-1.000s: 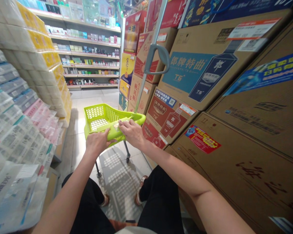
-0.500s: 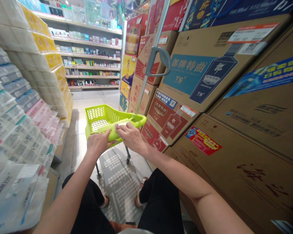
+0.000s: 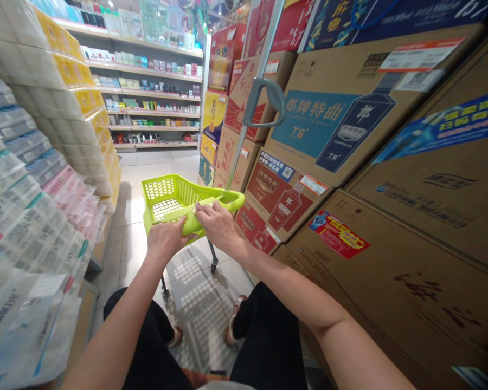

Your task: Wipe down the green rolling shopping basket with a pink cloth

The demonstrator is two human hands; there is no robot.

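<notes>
I have the left hand (image 3: 166, 237) gripping the bar (image 3: 192, 222) of the green basket (image 3: 189, 190), mid-frame; the right hand (image 3: 219, 223) touches it, fingers bent, grip unclear.

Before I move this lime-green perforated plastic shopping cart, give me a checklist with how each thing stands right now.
1. Left hand gripping the lime-green perforated plastic shopping cart: ok, thumb over its near bar.
2. Right hand gripping firmly: cannot tell; it touches that bar.
3. Two near black wheels on the pale tiled floor: ok.
4. Far wheels: cannot tell, hidden.
5. Slanted grey pole with looped handle, fixed to the cart: cannot tell.
6. Shoes off the near wheels: ok, apparently apart.
</notes>
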